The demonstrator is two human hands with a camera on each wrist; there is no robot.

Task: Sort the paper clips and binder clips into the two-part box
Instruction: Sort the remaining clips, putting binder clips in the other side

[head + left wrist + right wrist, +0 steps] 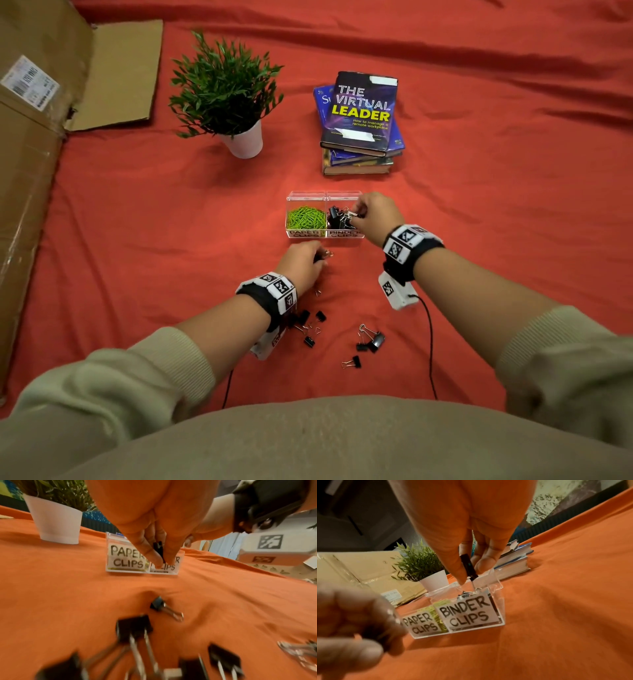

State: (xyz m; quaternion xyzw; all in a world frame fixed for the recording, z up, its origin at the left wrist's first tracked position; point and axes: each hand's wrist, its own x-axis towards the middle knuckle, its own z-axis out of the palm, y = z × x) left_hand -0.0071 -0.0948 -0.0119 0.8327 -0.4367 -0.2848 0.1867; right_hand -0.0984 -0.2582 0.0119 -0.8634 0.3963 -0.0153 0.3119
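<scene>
Red cloth (137, 212) bearing two-part box (306, 198): right hand (376, 214) pinching upright binder clip (468, 566), handles pointing down, over "BINDER CLIPS" compartment; left hand (301, 262) pinching another clip (158, 549).

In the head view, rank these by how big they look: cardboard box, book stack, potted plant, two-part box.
Largest to smallest, as they look:
1. cardboard box, partly cut off by the frame
2. potted plant
3. book stack, close to the plant, so that order is unsure
4. two-part box
</scene>
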